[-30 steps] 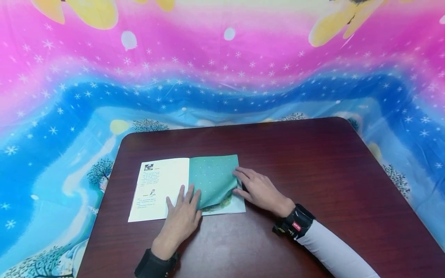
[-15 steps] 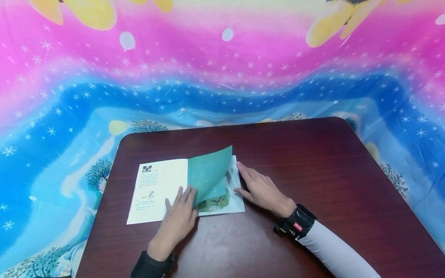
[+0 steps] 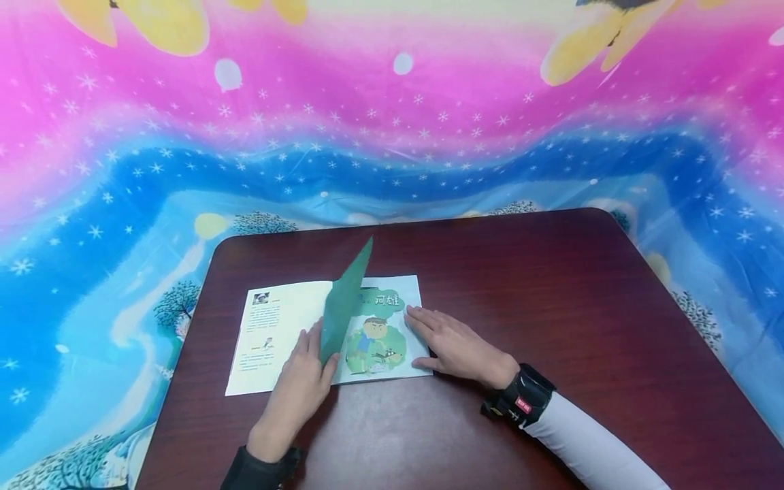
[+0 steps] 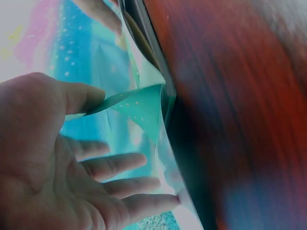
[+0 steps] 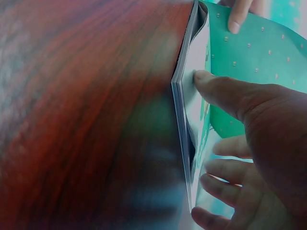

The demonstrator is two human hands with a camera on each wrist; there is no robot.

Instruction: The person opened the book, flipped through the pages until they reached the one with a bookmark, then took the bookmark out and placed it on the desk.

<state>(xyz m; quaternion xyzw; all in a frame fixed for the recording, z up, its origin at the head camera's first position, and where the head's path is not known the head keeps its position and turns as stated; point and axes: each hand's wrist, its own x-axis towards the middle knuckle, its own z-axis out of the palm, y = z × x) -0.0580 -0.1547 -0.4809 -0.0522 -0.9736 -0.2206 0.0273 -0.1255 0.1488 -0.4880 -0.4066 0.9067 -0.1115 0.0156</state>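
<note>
An open picture book lies on the table. Its green dotted page stands nearly upright by the spine. My left hand has its thumb against the green page, fingers stretched behind it over the white left-hand page; the left wrist view shows the thumb on the page and the fingers spread apart from it. My right hand rests flat with straight fingers on the right margin of the title page, which pictures a boy and a dog. In the right wrist view its thumb touches the paper near the edge.
The book lies left of centre on a dark red-brown wooden table with rounded corners. A pink and blue patterned cloth hangs behind the table and down its sides. Black bands with devices circle the wrists.
The green page has risen from lying on the right to nearly upright. My right hand has let go of it and settled on the page beneath; my left thumb has come against the green page.
</note>
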